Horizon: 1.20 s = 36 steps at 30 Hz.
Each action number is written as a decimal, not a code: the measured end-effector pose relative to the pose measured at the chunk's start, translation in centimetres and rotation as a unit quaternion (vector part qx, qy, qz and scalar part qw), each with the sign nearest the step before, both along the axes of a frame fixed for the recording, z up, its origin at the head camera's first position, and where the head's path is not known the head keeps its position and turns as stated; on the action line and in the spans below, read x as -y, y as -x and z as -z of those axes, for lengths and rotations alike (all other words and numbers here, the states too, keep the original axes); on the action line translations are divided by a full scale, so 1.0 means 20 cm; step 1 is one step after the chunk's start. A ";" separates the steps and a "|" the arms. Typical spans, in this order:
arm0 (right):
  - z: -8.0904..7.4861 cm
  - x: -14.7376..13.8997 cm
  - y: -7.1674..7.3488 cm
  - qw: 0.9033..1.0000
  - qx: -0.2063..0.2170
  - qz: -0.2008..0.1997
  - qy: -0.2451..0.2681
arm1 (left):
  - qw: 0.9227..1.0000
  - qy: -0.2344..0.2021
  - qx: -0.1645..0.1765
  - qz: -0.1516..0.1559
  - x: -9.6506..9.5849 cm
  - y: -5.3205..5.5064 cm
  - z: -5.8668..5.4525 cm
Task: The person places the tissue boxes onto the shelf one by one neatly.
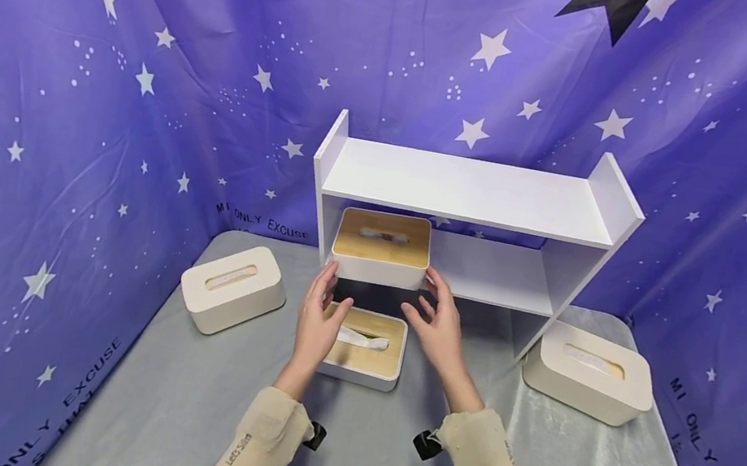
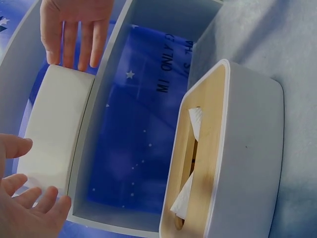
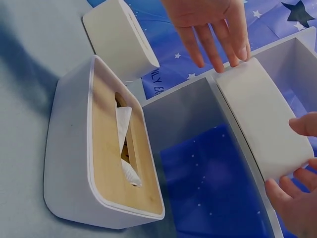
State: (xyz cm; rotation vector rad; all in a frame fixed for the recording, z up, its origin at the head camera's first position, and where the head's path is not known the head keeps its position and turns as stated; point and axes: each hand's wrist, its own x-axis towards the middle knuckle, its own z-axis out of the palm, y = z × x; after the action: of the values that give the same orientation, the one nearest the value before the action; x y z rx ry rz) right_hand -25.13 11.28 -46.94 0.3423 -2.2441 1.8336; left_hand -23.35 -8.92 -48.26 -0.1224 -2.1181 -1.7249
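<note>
A white tissue box with a wood-grain lid (image 1: 378,271) sits at the left end of the lower shelf board. My left hand (image 1: 319,323) is at its left end, fingers extended and the fingertips close against the corner. On the opposite end, my right hand (image 1: 437,330) is likewise spread, its fingertips by the box's right corner. Both wrist views show the box's plain front (image 2: 57,124) between the two hands. Below, on the table, a second wood-lidded tissue box (image 3: 124,153) stands in front of the shelf, white tissue showing in its slot.
The white two-tier shelf (image 1: 462,190) stands at the back of the grey cloth-covered table (image 1: 365,462). A cream tissue box (image 1: 234,290) lies to the left, another cream tissue box (image 1: 587,373) to the right, near the shelf's side. Purple star-patterned curtains (image 1: 391,38) enclose the table.
</note>
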 end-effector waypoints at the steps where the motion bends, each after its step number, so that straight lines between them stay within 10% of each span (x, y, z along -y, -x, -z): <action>1: 0.00 0.00 0.00 1.000 0.000 -0.004 -0.002 | 1.000 0.004 0.002 0.003 0.00 0.00 0.00; 14: 0.01 0.03 0.00 0.999 -0.003 -0.044 -0.028 | 0.988 0.141 0.036 0.051 0.01 0.02 -0.02; 36: -0.01 0.03 0.03 0.997 0.013 -0.051 -0.049 | 0.977 0.191 0.037 0.085 0.03 0.06 0.00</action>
State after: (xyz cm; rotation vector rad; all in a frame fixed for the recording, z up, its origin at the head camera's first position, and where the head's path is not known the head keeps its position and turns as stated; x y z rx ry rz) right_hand -25.78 10.75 -46.77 0.4598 -2.3806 1.7909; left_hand -24.51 -9.60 -48.31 -0.3640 -2.5390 -1.4038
